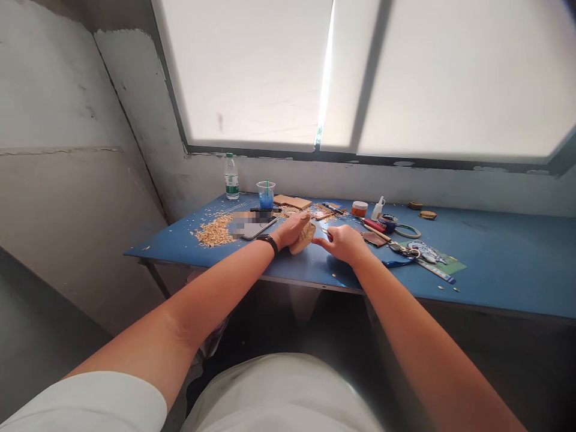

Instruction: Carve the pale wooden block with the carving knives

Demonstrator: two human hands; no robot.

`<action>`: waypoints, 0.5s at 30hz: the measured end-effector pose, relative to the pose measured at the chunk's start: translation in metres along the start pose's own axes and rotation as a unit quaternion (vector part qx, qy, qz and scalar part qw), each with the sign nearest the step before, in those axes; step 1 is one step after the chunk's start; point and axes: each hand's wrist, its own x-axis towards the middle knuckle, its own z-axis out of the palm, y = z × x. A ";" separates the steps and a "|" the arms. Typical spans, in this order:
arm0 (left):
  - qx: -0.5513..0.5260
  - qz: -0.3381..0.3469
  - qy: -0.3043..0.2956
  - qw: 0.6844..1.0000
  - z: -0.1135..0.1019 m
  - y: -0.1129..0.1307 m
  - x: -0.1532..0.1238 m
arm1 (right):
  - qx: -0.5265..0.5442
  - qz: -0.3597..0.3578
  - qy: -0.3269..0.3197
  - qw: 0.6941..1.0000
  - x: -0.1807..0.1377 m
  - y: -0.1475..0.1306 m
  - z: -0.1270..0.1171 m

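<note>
My left hand [291, 230], with a dark band on its wrist, grips a pale block of carved wood [303, 240] and tilts it up above the table's front part. The fingers lie along its far side. Just to the right, my right hand [345, 242] is closed around a carving knife [324, 230]. Only a short bit of its blade shows, pointing left at the wood; the handle is hidden in the fist. My right thumb reaches toward the wood's near edge, and I cannot tell whether it touches.
Wood shavings [215, 231] lie heaped at left on the blue table [508, 258], beside a tablet-like device [259, 228]. Behind stand a water bottle [231, 180] and plastic cup [266, 195]. At right are an orange-labelled jar [359, 209], glue bottle [378, 208], tape roll [407, 231] and keys [405, 250].
</note>
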 end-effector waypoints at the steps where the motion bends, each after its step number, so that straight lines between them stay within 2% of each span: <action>1: -0.012 -0.006 0.001 1.000 0.000 0.000 -0.001 | 0.011 -0.011 0.006 1.000 -0.001 0.000 0.000; 4: -0.073 -0.024 -0.018 0.997 -0.001 0.004 -0.003 | 0.054 -0.037 0.027 0.997 -0.002 0.002 0.001; 9: -0.188 -0.014 -0.088 0.978 -0.004 0.009 -0.006 | 0.104 -0.078 0.030 0.991 -0.001 0.004 0.004; 15: -0.185 -0.038 -0.123 0.974 -0.008 0.013 -0.008 | 0.052 -0.072 0.023 0.996 -0.001 0.000 0.004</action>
